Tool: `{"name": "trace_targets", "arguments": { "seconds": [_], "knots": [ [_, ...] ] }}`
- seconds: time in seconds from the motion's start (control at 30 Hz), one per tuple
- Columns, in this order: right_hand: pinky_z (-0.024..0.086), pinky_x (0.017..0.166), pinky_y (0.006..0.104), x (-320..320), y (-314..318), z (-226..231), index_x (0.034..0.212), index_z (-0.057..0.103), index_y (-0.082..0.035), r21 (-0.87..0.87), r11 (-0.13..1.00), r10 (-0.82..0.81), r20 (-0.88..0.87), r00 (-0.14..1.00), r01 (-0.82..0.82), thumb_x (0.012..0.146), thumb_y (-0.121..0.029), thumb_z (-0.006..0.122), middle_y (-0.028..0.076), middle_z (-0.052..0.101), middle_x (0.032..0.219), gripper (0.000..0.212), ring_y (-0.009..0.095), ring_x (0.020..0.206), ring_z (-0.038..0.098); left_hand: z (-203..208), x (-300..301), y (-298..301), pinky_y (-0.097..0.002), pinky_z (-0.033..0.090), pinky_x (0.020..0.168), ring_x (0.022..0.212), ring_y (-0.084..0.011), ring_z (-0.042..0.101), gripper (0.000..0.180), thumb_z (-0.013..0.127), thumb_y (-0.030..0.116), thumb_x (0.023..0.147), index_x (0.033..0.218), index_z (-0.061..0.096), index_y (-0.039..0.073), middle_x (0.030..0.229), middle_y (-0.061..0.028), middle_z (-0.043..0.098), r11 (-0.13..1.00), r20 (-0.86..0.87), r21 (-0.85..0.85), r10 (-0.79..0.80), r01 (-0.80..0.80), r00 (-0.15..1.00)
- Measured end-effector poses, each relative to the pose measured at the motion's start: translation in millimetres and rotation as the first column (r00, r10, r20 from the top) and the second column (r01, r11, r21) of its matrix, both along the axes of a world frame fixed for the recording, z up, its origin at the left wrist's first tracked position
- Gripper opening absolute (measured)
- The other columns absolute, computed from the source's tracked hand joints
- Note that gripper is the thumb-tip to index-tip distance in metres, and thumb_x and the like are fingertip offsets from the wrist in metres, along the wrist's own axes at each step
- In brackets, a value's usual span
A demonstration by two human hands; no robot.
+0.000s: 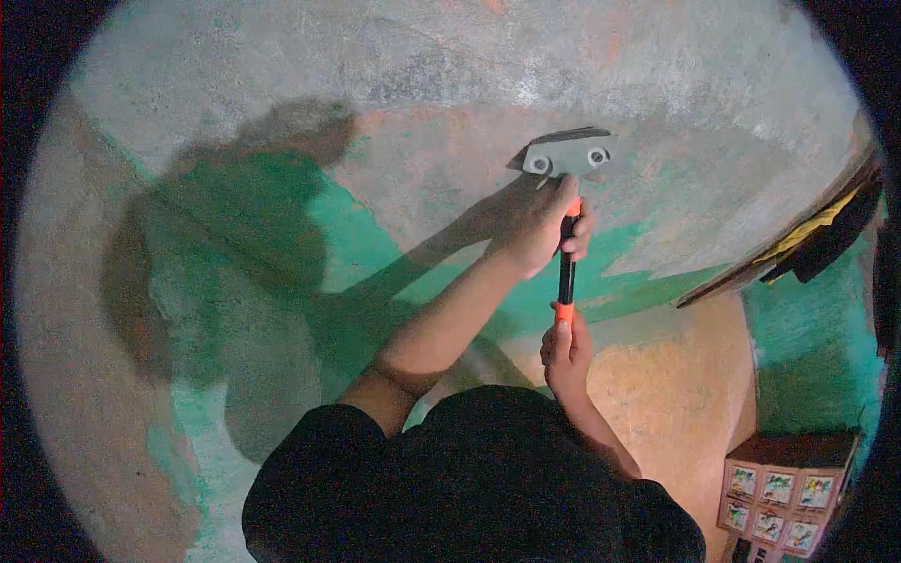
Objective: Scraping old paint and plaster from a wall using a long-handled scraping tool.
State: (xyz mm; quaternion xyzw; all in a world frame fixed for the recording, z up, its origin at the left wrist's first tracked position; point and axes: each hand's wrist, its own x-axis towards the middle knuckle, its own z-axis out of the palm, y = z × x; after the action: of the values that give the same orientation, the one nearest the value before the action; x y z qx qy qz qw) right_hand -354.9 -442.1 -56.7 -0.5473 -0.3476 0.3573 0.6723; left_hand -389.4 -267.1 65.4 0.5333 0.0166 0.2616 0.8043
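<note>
A long-handled scraper (pixel 568 155) lies with its wide grey head against the patchy wall (pixel 450 141). Two round white fasteners show on the head, and a dark strip runs along its far edge. My left hand (pixel 549 228) is closed round the black and orange handle just below the head. Lower down, my right hand (pixel 567 357) grips the handle's orange end, thumb along it. Grey and pinkish bare patches surround the head, with green paint (pixel 619 253) below it.
Shadows of my arms and body fall on the wall to the left. At the far right, dark and yellow cloth (pixel 817 230) hangs by a brown edge. A pinkish box-like unit (pixel 784 460) with small pictures on its front stands at the lower right.
</note>
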Motion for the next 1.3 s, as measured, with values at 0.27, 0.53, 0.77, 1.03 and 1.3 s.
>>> {"name": "trace_targets", "arguments": {
  "seconds": [0.27, 0.53, 0.77, 1.03, 1.3],
  "knots": [
    [0.032, 0.044, 0.0206, -5, 1, -11, 0.123, 0.052, -0.003, -0.008, 1.0, -0.007, 0.016, 1.0, 0.007, 0.104, -0.028, 0.043, -0.006, 0.042, 0.063, 0.032, 0.003, 0.05, 0.039, -14, -2, -7, -0.028, 0.039, 0.055, 0.05, -0.0119, 0.04, 0.065, 0.032, 0.07, 0.095, 0.068, 0.043, 0.012, 0.055, 0.003, 0.037, 0.993, -0.139, -0.036, 0.111, -0.117, 0.984],
    [0.03, 0.042, 0.0203, -7, -5, -31, 0.124, 0.051, -0.006, -0.041, 0.997, -0.059, 0.055, 0.997, 0.062, 0.104, -0.03, 0.043, -0.006, 0.041, 0.061, 0.032, 0.003, 0.047, 0.037, -36, 0, -10, -0.0289, 0.04, 0.055, 0.05, -0.0117, 0.04, 0.064, 0.033, 0.067, 0.096, 0.068, 0.043, 0.011, 0.055, 0.0019, 0.038, 0.996, -0.124, -0.03, 0.078, -0.082, 0.989],
    [0.031, 0.044, 0.0203, 0, -3, -10, 0.123, 0.052, -0.005, 0.004, 0.999, -0.05, 0.108, 0.993, 0.05, 0.105, -0.029, 0.042, -0.005, 0.042, 0.061, 0.032, 0.004, 0.048, 0.038, -8, -1, -7, -0.0297, 0.04, 0.055, 0.05, -0.0122, 0.04, 0.065, 0.034, 0.069, 0.095, 0.067, 0.043, 0.011, 0.056, 0.0015, 0.04, 0.993, -0.066, 0.059, 0.105, -0.101, 0.992],
    [0.037, 0.047, 0.0259, -2, -13, -34, 0.119, 0.056, -0.004, -0.106, 0.994, 0.045, 0.227, 0.973, -0.021, 0.103, -0.027, 0.045, -0.003, 0.047, 0.063, 0.03, 0.007, 0.052, 0.044, -58, -27, -12, -0.0303, 0.04, 0.058, 0.052, -0.0151, 0.043, 0.067, 0.035, 0.072, 0.093, 0.067, 0.043, 0.011, 0.055, 0.0001, 0.041, 0.976, -0.14, -0.074, 0.192, -0.203, 0.971],
    [0.036, 0.048, 0.024, -3, -9, -38, 0.122, 0.054, -0.002, -0.118, 0.993, 0.005, 0.267, 0.964, 0.027, 0.103, -0.025, 0.044, -0.003, 0.047, 0.063, 0.032, 0.006, 0.053, 0.044, -62, -26, -13, -0.0319, 0.044, 0.056, 0.05, -0.0142, 0.046, 0.061, 0.034, 0.06, 0.1, 0.068, 0.043, 0.008, 0.057, -0.0025, 0.045, 0.968, -0.07, -0.077, 0.234, -0.239, 0.97]
  ]
}}
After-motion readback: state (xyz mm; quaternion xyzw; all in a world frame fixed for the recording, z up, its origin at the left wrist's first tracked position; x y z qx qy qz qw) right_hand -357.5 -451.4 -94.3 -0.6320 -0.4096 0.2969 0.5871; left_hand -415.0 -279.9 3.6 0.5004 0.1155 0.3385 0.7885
